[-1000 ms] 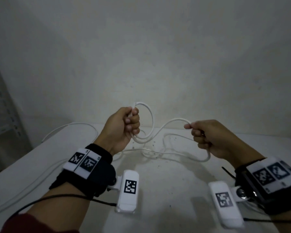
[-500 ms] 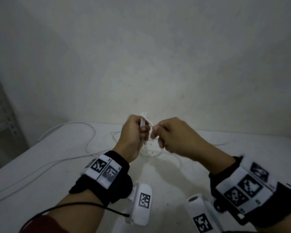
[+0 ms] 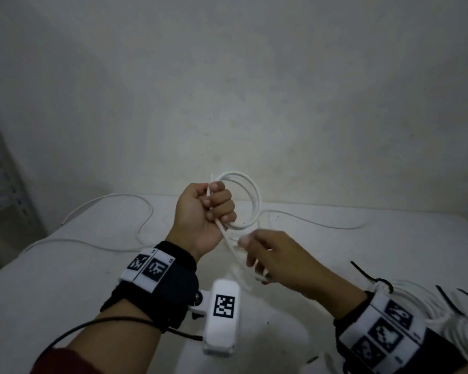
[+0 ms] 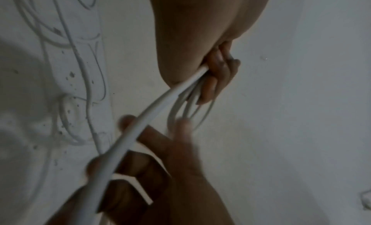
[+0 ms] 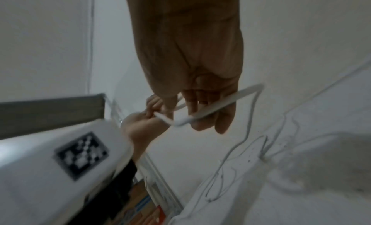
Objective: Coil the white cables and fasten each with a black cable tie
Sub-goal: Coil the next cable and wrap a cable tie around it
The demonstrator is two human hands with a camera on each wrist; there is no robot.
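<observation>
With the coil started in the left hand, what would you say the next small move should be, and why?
Probably the right hand should sweep its strand up to the left hand to add another loop. The left hand grips only a few loops of white cable, and much of the cable lies loose on the table, so tying seems premature.

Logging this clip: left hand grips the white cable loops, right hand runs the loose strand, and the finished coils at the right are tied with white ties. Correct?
Not quite. In the head view the ties on the finished coils are black. The left hand does grip the loops, and the right hand holds the loose strand.
</observation>
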